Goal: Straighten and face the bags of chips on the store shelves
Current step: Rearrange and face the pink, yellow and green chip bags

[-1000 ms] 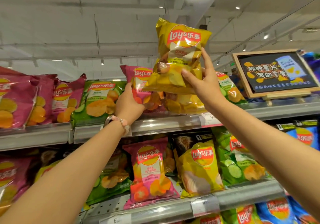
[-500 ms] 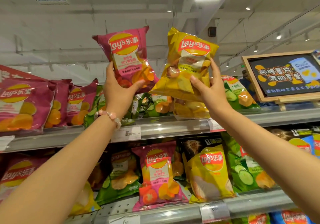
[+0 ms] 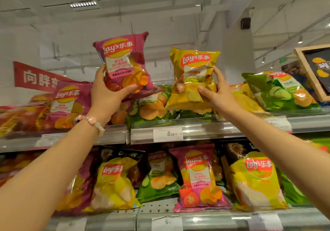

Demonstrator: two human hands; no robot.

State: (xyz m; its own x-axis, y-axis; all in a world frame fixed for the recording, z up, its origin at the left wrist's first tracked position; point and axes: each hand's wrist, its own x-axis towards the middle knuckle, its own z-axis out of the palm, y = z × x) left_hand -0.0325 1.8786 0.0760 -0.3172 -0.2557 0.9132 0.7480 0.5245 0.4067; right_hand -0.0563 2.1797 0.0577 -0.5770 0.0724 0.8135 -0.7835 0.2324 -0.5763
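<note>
Both arms reach up toward the top shelf. The left hand, at eleven o'clock, grips a pink chip bag upright, thumb across its front. The right hand, at one o'clock, pinches a yellow chip bag just above the shelf, face outward.

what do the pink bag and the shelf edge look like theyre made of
Pink bag, held in the left hand's grip: likely thin glossy plastic film, since it crinkles and catches glare. Shelf edge: seemingly clear shiny plastic strip over grey metal, judging by bright reflections.
</note>
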